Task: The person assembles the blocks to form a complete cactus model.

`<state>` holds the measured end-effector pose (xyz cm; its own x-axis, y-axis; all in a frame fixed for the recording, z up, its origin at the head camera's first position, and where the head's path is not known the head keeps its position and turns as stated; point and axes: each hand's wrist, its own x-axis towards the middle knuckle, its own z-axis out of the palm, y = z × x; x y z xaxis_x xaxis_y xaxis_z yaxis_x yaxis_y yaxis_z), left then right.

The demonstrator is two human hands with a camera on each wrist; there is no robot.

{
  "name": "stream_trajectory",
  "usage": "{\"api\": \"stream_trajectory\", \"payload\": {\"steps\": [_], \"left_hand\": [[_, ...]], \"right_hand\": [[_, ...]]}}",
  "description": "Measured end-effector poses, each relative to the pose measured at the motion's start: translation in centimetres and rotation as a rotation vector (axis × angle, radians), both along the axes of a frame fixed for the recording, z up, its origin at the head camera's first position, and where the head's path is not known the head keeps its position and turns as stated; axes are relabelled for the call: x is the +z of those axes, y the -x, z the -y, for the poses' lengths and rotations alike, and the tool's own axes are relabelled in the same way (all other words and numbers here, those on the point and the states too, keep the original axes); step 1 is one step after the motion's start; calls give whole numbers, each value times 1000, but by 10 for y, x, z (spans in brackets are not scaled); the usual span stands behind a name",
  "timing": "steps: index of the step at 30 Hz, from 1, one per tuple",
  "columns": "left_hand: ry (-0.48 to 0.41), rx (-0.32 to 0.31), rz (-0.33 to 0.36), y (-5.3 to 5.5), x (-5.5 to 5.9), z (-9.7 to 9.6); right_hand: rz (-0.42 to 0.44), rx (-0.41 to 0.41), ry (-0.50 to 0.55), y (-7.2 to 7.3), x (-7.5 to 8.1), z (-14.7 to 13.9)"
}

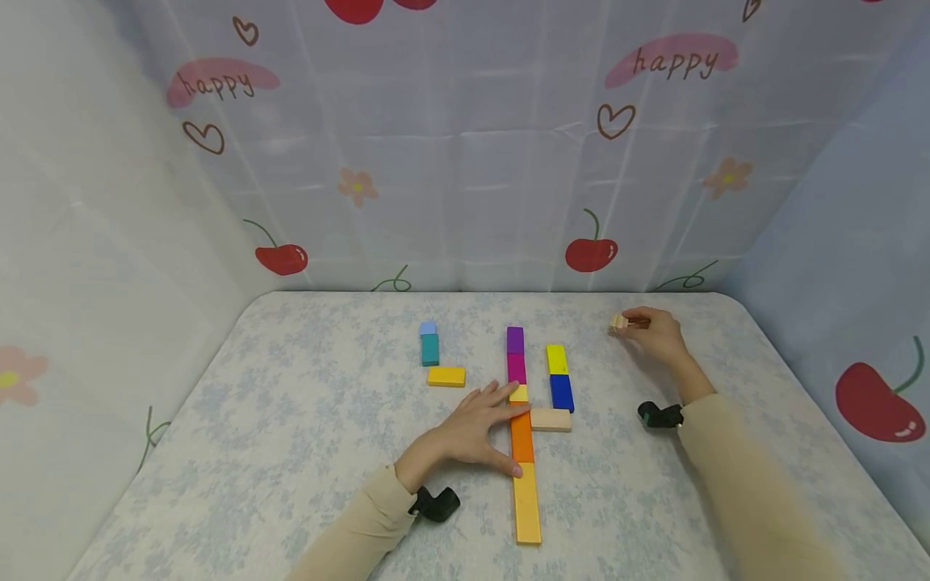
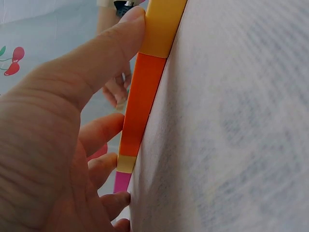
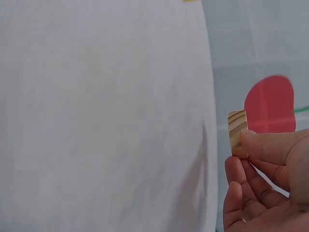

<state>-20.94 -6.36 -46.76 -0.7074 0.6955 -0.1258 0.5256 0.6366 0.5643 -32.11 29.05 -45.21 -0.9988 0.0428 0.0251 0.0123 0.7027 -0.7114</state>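
Observation:
A row of flat blocks runs toward the near side: purple, magenta, pale yellow, orange and a long amber block. My left hand lies spread along its left side. In the left wrist view, the thumb touches the amber block near its joint with the orange block, and the fingertips reach the orange, pale yellow and magenta blocks. At the far right, my right hand pinches a small bare-wood block between thumb and fingers, close over the table.
A plain wood block juts rightward from the row; beyond it stand a blue block and a yellow block. Left of the row lie teal, light blue and golden-yellow blocks. A printed curtain hangs behind the table.

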Motion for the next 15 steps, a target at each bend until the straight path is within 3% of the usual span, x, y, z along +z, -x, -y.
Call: {"api": "stream_trajectory", "payload": {"steps": [15], "left_hand": [[5, 10, -3, -2, 0, -1]], "right_hand": [[6, 88, 54, 29, 18, 85]]}}
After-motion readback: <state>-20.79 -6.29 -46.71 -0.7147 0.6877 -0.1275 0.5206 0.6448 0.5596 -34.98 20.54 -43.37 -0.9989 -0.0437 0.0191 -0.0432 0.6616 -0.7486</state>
